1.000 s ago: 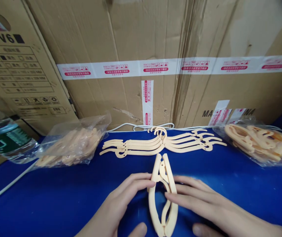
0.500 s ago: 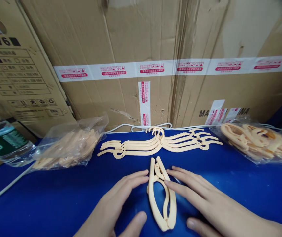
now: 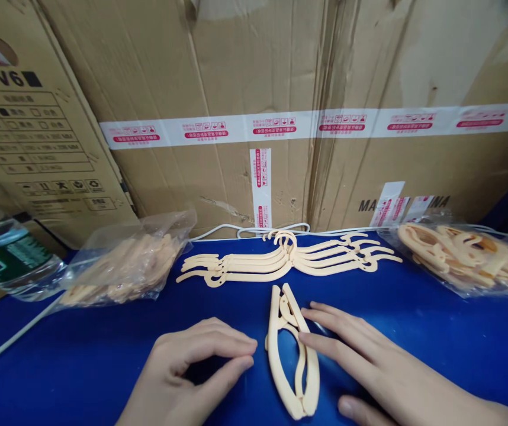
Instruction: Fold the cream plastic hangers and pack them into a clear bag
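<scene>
The folded cream hanger [image 3: 274,349] lies on the blue table [image 3: 103,361] between my hands, narrow tips pointing away from me, just short of the row of spread hangers [image 3: 254,276]. My left hand [image 3: 196,367] is drawn into a narrow pinch, tips near the hanger's left edge with a strip of blue between; my right hand [image 3: 365,349] is spread wide, its forefinger touching the right arm, thumb well apart. Blue surface runs out sideways to a bag of parts [image 3: 125,266] on my left and another bag [image 3: 467,254] on my right; the big carton [image 3: 236,71] walls off the back. Its white tape [image 3: 209,127] carries red-printed Chinese, and tape breaks its black lettering into "MA" and "NA". The box at left [image 3: 36,136] reads "V6" beside a black square; the bottle's green label [image 3: 16,257] is too blurred to read.
</scene>
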`<state>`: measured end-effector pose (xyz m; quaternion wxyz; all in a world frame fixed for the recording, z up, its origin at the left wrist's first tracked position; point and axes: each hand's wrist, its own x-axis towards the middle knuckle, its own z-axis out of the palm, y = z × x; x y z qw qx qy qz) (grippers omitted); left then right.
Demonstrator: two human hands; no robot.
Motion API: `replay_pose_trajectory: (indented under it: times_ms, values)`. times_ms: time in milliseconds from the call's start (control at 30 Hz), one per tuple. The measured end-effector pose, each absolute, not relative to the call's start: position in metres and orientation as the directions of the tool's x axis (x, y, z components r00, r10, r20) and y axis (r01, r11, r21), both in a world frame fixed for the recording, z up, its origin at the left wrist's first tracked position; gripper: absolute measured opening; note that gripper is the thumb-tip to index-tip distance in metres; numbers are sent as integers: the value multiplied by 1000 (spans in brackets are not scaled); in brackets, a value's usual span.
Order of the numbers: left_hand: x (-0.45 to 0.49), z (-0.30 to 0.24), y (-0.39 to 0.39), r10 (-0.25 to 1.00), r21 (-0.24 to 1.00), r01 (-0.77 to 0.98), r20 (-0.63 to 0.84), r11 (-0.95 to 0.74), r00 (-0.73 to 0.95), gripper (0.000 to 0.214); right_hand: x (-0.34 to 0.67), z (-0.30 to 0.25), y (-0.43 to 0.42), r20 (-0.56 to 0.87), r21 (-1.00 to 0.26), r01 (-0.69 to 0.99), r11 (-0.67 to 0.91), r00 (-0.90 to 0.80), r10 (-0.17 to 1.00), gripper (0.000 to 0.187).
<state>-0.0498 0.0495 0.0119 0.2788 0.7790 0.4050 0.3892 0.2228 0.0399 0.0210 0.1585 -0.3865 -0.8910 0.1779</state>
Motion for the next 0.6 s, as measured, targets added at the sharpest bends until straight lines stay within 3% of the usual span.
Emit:
replay_pose_trajectory:
  times_ms: [267,600]
  values:
    - [-49,11,53,903,794,446,292,-413,316,11,224,17,41,175,-413,626,662,-659,732,46]
    - [-49,18,52,875,746,478,302,-464,378,19,224,16,41,149,-366,650,666,-666,731,45]
